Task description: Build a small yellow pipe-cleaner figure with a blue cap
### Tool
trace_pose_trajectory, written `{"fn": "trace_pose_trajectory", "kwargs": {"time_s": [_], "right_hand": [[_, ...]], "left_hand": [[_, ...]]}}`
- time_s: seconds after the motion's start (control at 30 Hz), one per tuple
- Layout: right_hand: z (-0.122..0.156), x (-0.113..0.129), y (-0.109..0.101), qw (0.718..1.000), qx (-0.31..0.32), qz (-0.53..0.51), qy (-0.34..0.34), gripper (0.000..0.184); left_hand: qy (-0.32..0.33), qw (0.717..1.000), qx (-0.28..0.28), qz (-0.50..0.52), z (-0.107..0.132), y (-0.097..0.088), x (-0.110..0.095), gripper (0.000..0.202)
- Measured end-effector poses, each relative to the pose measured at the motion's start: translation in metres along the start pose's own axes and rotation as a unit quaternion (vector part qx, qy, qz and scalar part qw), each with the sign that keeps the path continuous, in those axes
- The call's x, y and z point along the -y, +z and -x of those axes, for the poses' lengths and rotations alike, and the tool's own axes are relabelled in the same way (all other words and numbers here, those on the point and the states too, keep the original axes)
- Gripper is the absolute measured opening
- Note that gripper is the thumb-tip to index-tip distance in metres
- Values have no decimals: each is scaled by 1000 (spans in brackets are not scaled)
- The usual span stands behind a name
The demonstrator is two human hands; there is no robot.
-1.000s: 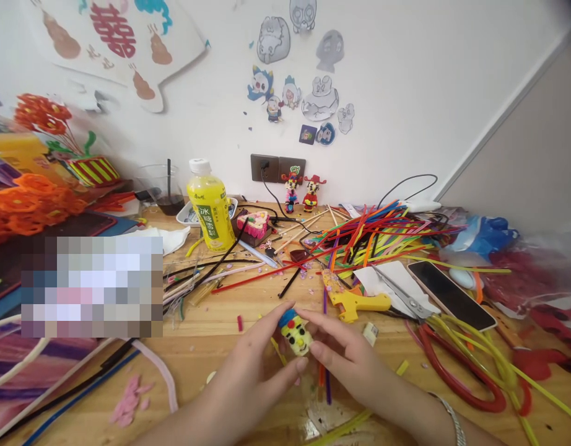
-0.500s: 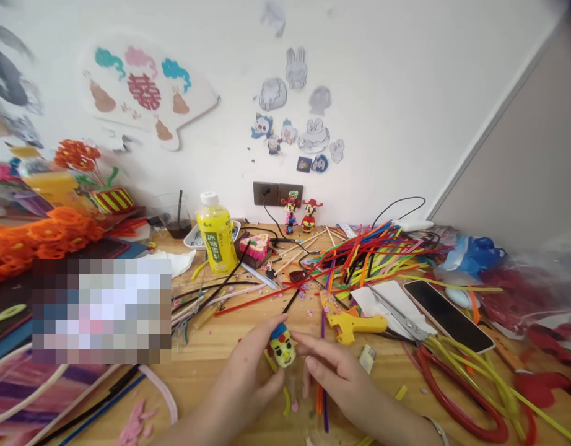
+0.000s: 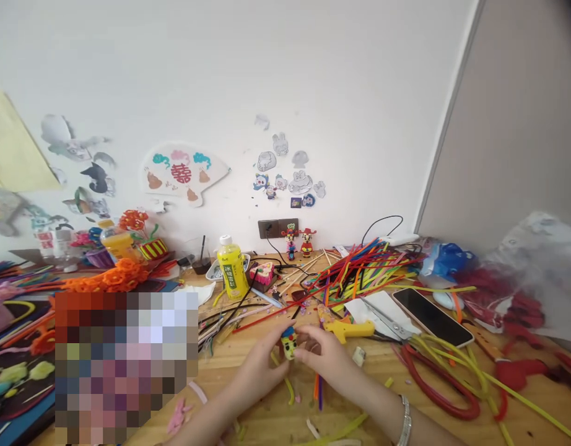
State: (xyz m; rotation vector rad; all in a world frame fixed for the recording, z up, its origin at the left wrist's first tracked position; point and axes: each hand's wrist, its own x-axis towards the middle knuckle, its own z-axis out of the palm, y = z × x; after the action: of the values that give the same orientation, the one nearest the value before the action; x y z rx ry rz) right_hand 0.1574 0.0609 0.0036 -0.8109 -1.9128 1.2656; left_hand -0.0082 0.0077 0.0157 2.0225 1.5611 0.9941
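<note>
Between my two hands, above the wooden table, is a small yellow figure [image 3: 290, 347] with a blue top, a red spot and dark face marks. My left hand [image 3: 265, 359] grips it from the left, thumb below and fingers behind. From the right, my right hand [image 3: 320, 353] closes on it too, its thumb and fingertips at the figure's side. Fingers cover part of the figure. Just below the hands lies a short yellow-green pipe cleaner [image 3: 290, 391], with orange and purple ones beside it.
Red-handled scissors [image 3: 404, 337], a phone [image 3: 433, 317] and a yellow glue gun [image 3: 350, 327] lie to the right. Behind are a heap of pipe cleaners [image 3: 364, 266], a yellow drink bottle [image 3: 232, 271] and two small figures [image 3: 306, 242]. A blurred-out patch covers the left.
My right hand has moved in and its fingers have closed on the figure, now turned slightly. The camera view has tilted up, showing more wall.
</note>
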Motion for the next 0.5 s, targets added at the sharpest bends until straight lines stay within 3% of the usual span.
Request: {"fn": "trace_pose_trajectory", "kwargs": {"time_s": [0.5], "right_hand": [[-7,0,-10,999,13,-38,-3,17]], "left_hand": [[32,999,27,-23,-5,8,-9,67]]}}
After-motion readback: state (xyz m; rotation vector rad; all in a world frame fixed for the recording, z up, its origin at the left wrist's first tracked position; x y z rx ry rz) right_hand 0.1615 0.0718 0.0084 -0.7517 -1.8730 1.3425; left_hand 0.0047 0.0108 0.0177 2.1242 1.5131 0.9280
